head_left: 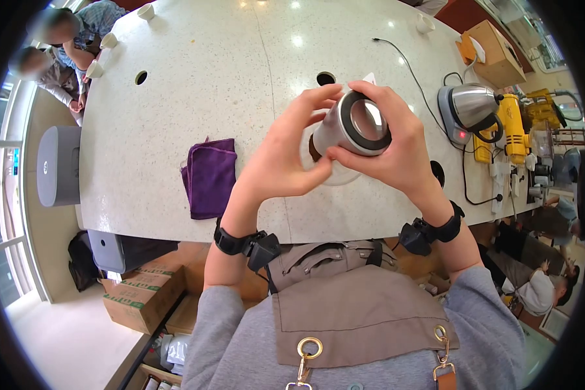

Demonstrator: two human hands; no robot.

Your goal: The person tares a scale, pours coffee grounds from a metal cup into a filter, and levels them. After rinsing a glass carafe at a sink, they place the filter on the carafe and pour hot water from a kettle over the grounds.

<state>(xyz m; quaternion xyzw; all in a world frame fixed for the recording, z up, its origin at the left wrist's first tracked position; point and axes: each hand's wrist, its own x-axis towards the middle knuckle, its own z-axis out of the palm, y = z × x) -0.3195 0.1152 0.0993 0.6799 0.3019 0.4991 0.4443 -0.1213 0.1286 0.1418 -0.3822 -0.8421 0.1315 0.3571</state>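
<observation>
Over the table, a silver metal canister (337,129) with a black rim and a shiny round top is tilted toward me. My right hand (396,136) is closed around its top end, thumb at the near edge and fingers over the far side. My left hand (283,149) curves about the other end, its fingertips partly hidden behind the metal. Something dark brown shows at the canister's lower left end. Below it, a pale, clear round thing (344,179) is mostly covered by my hands. A folded purple cloth (212,179) lies left of my left hand.
An electric kettle (472,107) stands at right, with a black cable (413,77) across the table. Yellow machines (515,130) are beyond it. White cups (108,41) stand along the far left edge. A cardboard box (143,296) sits below left. People (68,65) are around.
</observation>
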